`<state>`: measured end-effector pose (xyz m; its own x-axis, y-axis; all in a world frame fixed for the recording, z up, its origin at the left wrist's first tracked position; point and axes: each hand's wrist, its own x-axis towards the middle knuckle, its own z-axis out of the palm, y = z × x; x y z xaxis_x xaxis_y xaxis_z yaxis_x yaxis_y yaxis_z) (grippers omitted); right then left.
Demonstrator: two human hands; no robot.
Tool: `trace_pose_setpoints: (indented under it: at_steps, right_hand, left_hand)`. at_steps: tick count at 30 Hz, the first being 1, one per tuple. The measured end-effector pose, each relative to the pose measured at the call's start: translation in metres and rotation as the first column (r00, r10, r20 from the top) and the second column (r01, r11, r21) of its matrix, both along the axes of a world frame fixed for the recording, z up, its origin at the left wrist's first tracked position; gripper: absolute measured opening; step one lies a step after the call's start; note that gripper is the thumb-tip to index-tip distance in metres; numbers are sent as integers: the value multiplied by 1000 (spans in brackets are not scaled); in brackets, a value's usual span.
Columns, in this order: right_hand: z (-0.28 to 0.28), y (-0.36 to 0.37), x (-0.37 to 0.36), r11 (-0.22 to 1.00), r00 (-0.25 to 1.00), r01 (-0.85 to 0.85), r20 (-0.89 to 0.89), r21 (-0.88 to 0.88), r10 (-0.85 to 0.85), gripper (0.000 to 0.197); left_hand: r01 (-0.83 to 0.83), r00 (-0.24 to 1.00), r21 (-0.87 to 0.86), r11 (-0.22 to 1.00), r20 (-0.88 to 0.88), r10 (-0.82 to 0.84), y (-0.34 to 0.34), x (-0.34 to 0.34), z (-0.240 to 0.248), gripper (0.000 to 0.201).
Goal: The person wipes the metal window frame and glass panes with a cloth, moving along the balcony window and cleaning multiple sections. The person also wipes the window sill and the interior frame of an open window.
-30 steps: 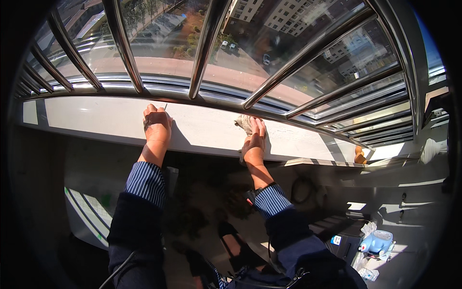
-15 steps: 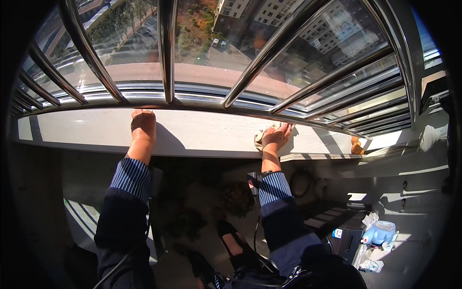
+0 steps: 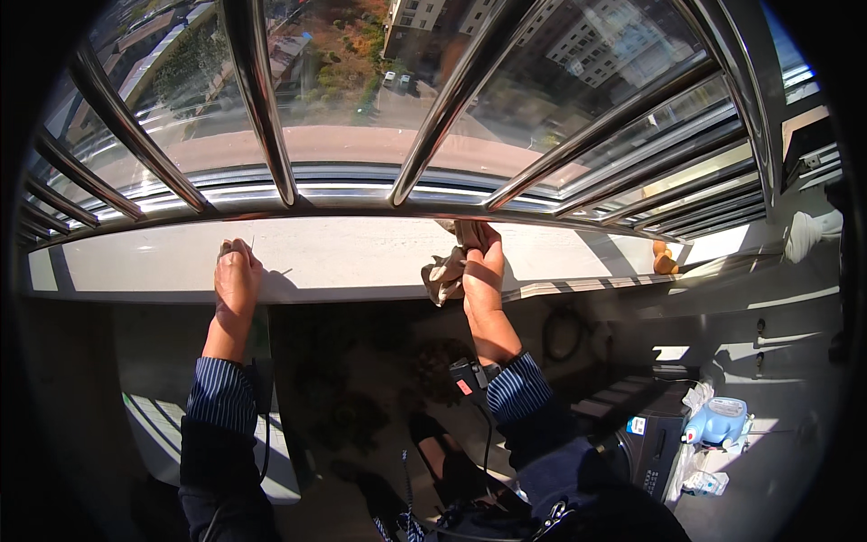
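Observation:
My right hand (image 3: 485, 265) is closed on a crumpled beige cloth (image 3: 442, 276). The cloth lies on the white windowsill (image 3: 352, 257), and part of it hangs at the sill's front edge. Over the left part of the sill is my left hand (image 3: 237, 278), its fingers drawn together. A thin sliver shows beside those fingertips, too small to name. Just beyond both hands runs the bottom rail of a shiny metal window guard (image 3: 343, 200).
A small orange-brown gourd-shaped object (image 3: 665, 258) stands at the sill's right end, near a bundled white curtain (image 3: 806, 237). Below right are a dark appliance (image 3: 652, 443) and a blue bottle (image 3: 722, 421). Potted plants sit in shadow under the sill.
My left hand has drawn back from the rail toward me and slightly left. My right hand and the cloth have shifted left, and more of the cloth shows. The view has tilted a little.

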<state>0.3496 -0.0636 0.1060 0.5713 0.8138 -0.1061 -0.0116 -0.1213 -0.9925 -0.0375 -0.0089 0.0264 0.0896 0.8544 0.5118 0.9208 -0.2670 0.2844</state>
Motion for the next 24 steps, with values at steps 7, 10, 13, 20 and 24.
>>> trace_pose_setpoints:
  at_steps: [7, 10, 13, 20, 24]
  right_hand:
    - [84, -8, 114, 773, 666, -313, 453, -552, 593, 43]
    - [92, -12, 168, 774, 833, -435, 123, -459, 540, 36]
    - [82, -20, 232, 852, 936, -189, 172, -488, 306, 40]
    - [54, -22, 368, 829, 983, 39, 171, -558, 69, 52]
    - [37, -3, 376, 501, 880, -32, 214, -865, 425, 57]
  left_hand:
    - [40, 934, -209, 977, 354, 38, -146, 41, 61, 17]
    - [95, 875, -387, 917, 471, 108, -189, 49, 69, 19]
    - [98, 866, -447, 889, 478, 145, -221, 51, 65, 20]
    - [82, 848, -588, 804, 465, 253, -281, 51, 60, 20]
    - [93, 881, -541, 836, 436, 185, -302, 54, 56, 18]
